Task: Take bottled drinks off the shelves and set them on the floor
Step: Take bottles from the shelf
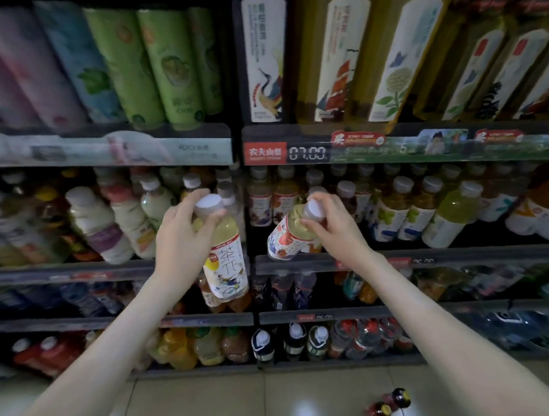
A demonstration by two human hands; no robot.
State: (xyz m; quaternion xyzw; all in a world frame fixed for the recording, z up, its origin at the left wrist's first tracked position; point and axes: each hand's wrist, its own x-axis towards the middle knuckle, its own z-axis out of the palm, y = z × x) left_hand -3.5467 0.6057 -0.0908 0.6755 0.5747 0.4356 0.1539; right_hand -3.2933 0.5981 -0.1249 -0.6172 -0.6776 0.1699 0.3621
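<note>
In the head view both arms reach forward to a drinks shelf (457, 256) in a shop. The left hand (180, 234) is closed around the left bottle (226, 260): the fingers and the thumb curl around its shoulder, just under the white cap. This bottle is upright and clear of the shelf, in front of the post between the two shelf sections; it has pale yellow liquid and a white label with large characters. The right hand (333, 224) grips the right bottle (292, 238) at the neck, with the fingertips around the white cap. This bottle is tilted, cap toward the person and base toward the shelf; the base is at the front edge of the second shelf, but I cannot tell if it touches the edge. Behind both hands stand rows of other bottles with white caps. On the top shelf there are cans (163, 71) at the left and tall tea bottles (339, 57) at the right, and a price tag (308, 153) under them shows 07.00. Below, on the tiled floor (212, 402), a few small bottles (388, 404) are close together — near the right forearm.
</note>
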